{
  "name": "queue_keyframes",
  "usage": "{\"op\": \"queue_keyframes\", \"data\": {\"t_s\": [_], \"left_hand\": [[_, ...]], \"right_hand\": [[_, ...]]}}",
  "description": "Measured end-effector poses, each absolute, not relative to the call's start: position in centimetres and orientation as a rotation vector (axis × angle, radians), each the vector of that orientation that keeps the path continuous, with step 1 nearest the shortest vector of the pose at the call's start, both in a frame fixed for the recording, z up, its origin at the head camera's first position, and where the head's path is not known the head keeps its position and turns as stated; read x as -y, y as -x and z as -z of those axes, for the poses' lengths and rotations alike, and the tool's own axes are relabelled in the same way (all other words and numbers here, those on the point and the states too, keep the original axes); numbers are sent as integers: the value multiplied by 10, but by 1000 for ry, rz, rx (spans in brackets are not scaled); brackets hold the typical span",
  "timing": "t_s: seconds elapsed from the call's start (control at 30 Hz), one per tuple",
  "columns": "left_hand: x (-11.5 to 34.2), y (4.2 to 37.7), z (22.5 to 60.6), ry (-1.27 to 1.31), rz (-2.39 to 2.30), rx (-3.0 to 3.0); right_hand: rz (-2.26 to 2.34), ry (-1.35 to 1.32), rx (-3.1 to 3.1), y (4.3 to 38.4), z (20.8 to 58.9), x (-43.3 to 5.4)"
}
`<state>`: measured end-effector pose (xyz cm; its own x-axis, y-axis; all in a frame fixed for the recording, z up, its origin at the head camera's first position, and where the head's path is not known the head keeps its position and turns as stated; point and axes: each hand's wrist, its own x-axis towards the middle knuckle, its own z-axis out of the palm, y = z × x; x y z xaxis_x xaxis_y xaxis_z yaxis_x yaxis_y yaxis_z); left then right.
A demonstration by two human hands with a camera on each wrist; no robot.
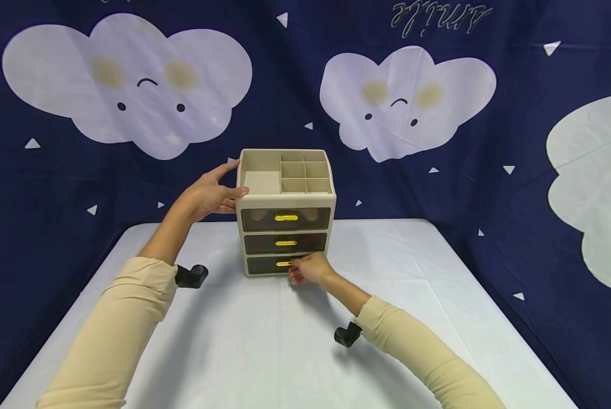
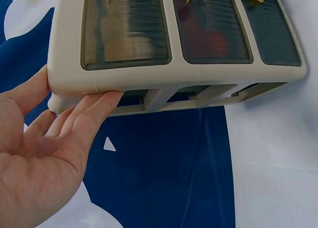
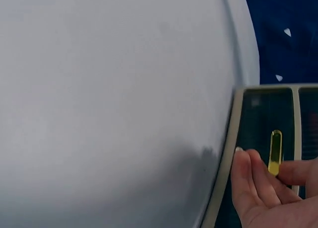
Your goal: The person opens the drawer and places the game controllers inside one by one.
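A cream desktop organizer (image 1: 285,200) stands upright on the table, with three dark see-through drawers below an open top of several compartments. All three drawers are closed. My left hand (image 1: 209,193) rests against its upper left, thumb over the top edge and fingers nearly straight along the side; the left wrist view shows this hand (image 2: 54,143) touching the frame. At the bottom drawer (image 1: 262,266), my right hand (image 1: 310,269) pinches the right end of the gold handle (image 3: 276,151). In the right wrist view, thumb and fingers of that hand (image 3: 271,193) meet at the handle's end.
A white cloth covers the table (image 1: 264,346). Behind hangs a dark blue curtain (image 1: 285,68) with cloud faces and small triangles. Blurry contents show through the upper drawer (image 2: 126,39) and the reddish middle drawer (image 2: 213,39). Black camera mounts sit on both wrists.
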<state>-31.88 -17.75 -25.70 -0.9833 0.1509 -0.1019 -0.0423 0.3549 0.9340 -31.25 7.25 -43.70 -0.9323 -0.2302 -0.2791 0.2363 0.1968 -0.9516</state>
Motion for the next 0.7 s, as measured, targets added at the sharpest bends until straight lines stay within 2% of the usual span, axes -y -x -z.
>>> {"op": "queue_keyframes", "data": {"t_s": [0.43, 0.7], "left_hand": [[174, 315, 258, -106, -1694, -2469], [176, 292, 276, -141, -1476, -2992]], "right_hand": [[1727, 25, -2084, 310, 433, -79], [1469, 230, -2161, 299, 403, -105]]}}
